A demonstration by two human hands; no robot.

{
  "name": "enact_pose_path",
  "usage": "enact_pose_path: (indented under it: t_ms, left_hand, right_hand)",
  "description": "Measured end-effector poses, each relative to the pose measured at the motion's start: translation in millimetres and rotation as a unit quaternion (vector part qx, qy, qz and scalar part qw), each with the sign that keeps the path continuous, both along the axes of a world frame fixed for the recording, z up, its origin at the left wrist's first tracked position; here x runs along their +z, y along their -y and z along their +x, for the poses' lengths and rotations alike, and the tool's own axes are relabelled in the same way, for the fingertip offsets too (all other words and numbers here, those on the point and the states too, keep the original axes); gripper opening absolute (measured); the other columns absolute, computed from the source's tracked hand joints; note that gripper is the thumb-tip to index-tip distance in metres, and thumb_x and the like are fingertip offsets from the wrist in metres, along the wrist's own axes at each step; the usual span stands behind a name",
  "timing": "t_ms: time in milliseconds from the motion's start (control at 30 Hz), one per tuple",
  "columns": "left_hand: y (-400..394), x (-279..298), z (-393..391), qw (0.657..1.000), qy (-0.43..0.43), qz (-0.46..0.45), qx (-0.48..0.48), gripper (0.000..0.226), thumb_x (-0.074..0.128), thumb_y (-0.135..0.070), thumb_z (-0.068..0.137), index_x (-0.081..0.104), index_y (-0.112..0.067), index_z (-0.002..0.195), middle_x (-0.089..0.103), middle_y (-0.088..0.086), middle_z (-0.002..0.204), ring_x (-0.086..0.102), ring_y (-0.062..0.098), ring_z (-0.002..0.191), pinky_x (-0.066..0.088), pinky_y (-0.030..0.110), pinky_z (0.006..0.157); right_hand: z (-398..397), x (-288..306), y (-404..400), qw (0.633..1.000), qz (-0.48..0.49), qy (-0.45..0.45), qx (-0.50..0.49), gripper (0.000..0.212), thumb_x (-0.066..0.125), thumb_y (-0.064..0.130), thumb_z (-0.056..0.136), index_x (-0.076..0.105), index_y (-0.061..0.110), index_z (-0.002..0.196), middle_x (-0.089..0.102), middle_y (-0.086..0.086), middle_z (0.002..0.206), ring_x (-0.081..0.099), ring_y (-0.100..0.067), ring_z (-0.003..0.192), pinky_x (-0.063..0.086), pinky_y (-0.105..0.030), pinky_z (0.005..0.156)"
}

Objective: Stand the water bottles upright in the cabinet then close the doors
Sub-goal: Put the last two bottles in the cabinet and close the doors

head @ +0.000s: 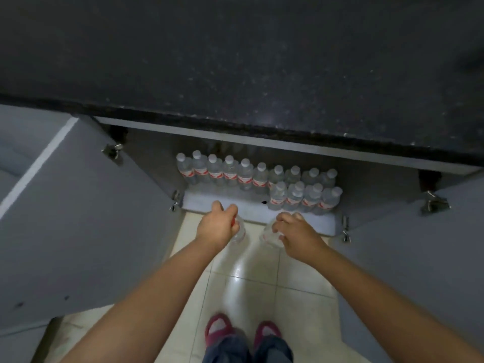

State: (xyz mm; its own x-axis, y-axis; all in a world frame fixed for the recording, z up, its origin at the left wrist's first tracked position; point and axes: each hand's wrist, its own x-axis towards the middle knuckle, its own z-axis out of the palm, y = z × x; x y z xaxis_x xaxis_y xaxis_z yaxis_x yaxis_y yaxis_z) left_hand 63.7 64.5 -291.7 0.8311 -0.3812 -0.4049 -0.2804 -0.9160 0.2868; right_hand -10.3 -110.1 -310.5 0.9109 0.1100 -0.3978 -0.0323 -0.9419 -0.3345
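Several clear water bottles [245, 174] with white caps and red labels stand upright in rows on the floor of the open cabinet [235, 203]. My left hand [218, 225] grips a clear bottle [239, 233] just in front of the cabinet's lower edge. My right hand [296, 233] grips a second clear bottle [269, 234] beside it. Both held bottles hang over the tiled floor and are partly hidden by my fingers.
The left door [78, 218] and the right door [419, 258] of the cabinet stand wide open on either side of me. A dark speckled countertop [235, 61] overhangs the cabinet. My feet in red slippers [243, 334] stand on the pale tiles.
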Motion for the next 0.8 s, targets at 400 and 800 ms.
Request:
enact_pose_path:
  t_ms: [400, 800]
  left_hand:
    - [38.5, -216.8, 97.7, 0.996, 0.040, -0.055, -0.052, 0.027, 0.058, -0.020, 0.087, 0.055, -0.001, 0.107, 0.051, 0.021, 0.115, 0.055, 0.035, 0.101, 0.047, 0.036, 0.086]
    - [31.8, -271.2, 146.5, 0.991, 0.081, -0.064, -0.080, 0.045, 0.065, -0.017, 0.084, 0.050, -0.004, 0.124, 0.048, 0.021, 0.129, 0.049, 0.035, 0.117, 0.041, 0.037, 0.099]
  right_hand:
    - [97.4, -205.5, 22.1, 0.997, -0.044, 0.047, 0.053, 0.034, 0.050, 0.002, 0.088, 0.056, 0.012, 0.120, 0.049, -0.006, 0.130, 0.044, -0.029, 0.114, 0.039, -0.033, 0.095]
    - [140.9, -249.1, 11.0, 0.991, -0.036, 0.130, -0.009, 0.043, 0.056, 0.013, 0.089, 0.048, 0.010, 0.131, 0.046, -0.014, 0.138, 0.044, -0.031, 0.125, 0.039, -0.038, 0.106]
